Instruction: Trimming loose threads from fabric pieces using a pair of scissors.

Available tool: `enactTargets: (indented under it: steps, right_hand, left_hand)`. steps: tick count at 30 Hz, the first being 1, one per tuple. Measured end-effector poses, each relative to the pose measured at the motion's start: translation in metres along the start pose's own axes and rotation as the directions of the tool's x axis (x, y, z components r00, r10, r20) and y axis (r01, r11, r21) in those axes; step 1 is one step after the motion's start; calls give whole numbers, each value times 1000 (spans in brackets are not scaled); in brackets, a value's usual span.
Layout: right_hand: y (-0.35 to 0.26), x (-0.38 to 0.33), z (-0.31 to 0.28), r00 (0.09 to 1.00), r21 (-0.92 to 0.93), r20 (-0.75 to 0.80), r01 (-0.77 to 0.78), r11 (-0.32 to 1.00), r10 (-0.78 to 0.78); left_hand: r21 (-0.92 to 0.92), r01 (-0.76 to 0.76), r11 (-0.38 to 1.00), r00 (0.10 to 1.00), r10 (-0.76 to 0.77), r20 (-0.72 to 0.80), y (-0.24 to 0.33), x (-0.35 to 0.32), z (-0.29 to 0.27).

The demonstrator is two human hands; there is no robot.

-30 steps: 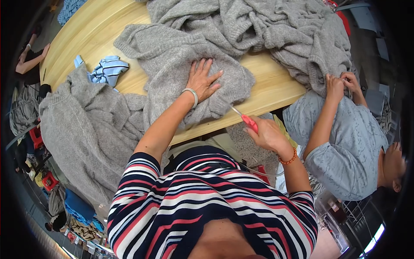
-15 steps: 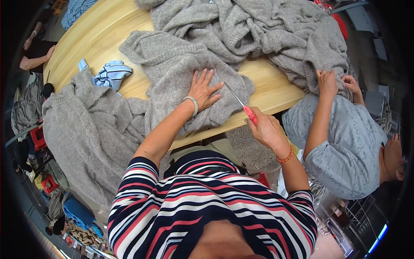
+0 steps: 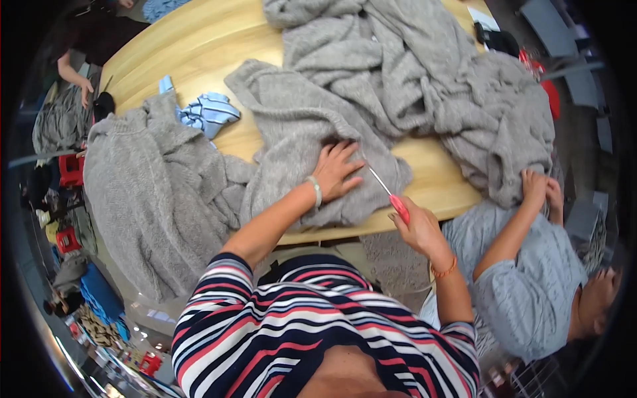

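Observation:
A grey knitted sweater (image 3: 298,113) lies on the table's near side. My left hand (image 3: 337,174), with a pale bangle at the wrist, rests on the sweater, fingers spread; its fingertips meet a dark fold. My right hand (image 3: 421,229), wearing an orange bead bracelet, is closed round the handle of a red-handled tool (image 3: 400,207). The tool's thin metal shaft points up and left across the sweater, its tip close beside my left fingers. What kind of tip it has is too small to make out.
More grey knitwear (image 3: 405,73) is heaped across the table (image 3: 192,50), and a grey garment (image 3: 156,199) hangs over its left edge. Blue striped cloth (image 3: 211,113) lies between. On my right, a person (image 3: 524,272) in light grey handles the heap; another person (image 3: 99,36) stands far left.
The whole view has shifted, so the table and garments appear farther right and lower. My left hand stays spread on the sweater, and the tool stays in my right hand.

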State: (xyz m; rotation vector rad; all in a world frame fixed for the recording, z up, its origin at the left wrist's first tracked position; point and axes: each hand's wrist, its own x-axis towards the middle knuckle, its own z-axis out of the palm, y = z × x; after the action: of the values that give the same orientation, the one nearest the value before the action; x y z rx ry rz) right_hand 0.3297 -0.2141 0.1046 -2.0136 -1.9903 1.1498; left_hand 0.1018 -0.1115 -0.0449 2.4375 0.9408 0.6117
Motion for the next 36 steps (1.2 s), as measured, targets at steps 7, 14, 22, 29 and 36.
enactTargets:
  steps: [7, 14, 22, 29, 36]
  right_hand:
    - [13, 12, 8, 984, 91, -180, 14, 996, 2]
    - [4, 31, 6, 964, 75, -247, 120, 990, -98]
    - [14, 102, 30, 942, 264, -223, 306, 915, -251]
    - [-26, 41, 78, 688, 912, 368, -137, 385, -626]
    - [-313, 21, 42, -56, 684, 252, 717, 136, -966]
  left_hand:
    - [-141, 751, 645, 455, -661, -597, -97, 10, -58]
    - [-249, 634, 732, 713, -678, -178, -86, 14, -83]
    - [-605, 124, 787, 912, -330, -243, 130, -60, -248]
    - [-484, -210, 850, 690, -221, -689, 184, -95, -376]
    - [49, 35, 998, 547, 22, -837, 109, -159, -579]
